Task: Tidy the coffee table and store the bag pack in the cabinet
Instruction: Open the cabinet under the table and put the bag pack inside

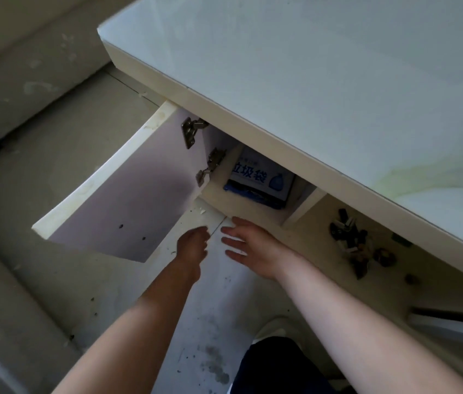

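Hands first: from the head camera I see my left hand (192, 245) and right hand (246, 245) side by side just in front of the low cabinet, both empty; the right is spread wide with fingers extended, the left loosely curled with fingers pointing down, touching nothing I can make out. Just beyond the fingertips, inside the open compartment (253, 207) under the glossy white glass-topped coffee table (324, 66), sits the blue and white plastic pack of bags (260, 180) with printed characters, leaning against the back and right wall. I judge it light, soft and a little slippery, so if it needs a push, a flat palm on its printed face or a pinch at its top edge should do. To the left of my left hand the pale lilac-faced cabinet door (128, 200) hangs swung open on two metal hinges (193, 132); its free edge is the place to take hold for closing. To the right of my right hand, a scatter of small dark odds and ends (352, 243) lies on the open cream shelf.
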The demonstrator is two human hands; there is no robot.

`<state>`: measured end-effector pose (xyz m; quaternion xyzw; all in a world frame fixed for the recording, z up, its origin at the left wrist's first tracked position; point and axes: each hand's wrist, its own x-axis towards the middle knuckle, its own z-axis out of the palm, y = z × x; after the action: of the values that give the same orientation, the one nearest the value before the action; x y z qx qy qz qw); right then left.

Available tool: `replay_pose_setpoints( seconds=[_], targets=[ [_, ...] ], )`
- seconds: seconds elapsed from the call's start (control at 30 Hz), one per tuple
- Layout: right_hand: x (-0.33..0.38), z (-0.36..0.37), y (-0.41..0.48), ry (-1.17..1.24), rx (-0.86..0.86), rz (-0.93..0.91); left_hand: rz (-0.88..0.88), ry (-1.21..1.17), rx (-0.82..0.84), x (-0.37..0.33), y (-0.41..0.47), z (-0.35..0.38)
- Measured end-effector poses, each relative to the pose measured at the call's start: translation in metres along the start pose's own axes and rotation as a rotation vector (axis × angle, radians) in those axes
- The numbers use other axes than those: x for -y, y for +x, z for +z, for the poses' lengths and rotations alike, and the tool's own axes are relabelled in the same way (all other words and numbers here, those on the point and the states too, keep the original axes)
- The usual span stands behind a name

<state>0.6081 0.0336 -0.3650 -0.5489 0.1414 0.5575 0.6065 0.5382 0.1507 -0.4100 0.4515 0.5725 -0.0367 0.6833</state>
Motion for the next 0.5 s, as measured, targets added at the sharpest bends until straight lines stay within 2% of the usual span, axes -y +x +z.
replay_pose_setpoints(
  seconds=[0.1,0.17,0.23,0.27,0.3,0.37,0.43,0.5],
  targets=[
    [0.001,0.033,-0.023,-0.259,0.05,-0.024,-0.141,-0.115,-0.184,0.015,-0.022,-0.042],
    [0.002,0.055,-0.039,-0.402,0.063,-0.088,-0.126,-0.139,-0.39,0.013,-0.036,-0.066],
    [0.001,0.078,-0.056,-0.505,0.076,-0.147,0.048,-0.296,-0.666,-0.004,-0.056,-0.088],
    [0.0,0.089,-0.064,-0.535,0.087,-0.17,0.169,-0.396,-0.721,-0.018,-0.069,-0.097],
    [-0.001,0.099,-0.07,-0.56,0.106,-0.192,0.278,-0.464,-0.693,-0.03,-0.079,-0.103],
    [-0.005,0.119,-0.082,-0.624,0.146,-0.237,0.392,-0.563,-0.494,-0.048,-0.098,-0.109],
    [-0.008,0.137,-0.092,-0.692,0.173,-0.278,0.418,-0.537,-0.348,-0.056,-0.115,-0.112],
    [-0.01,0.148,-0.1,-0.712,0.172,-0.315,0.418,-0.454,-0.283,-0.052,-0.124,-0.113]
  ],
)
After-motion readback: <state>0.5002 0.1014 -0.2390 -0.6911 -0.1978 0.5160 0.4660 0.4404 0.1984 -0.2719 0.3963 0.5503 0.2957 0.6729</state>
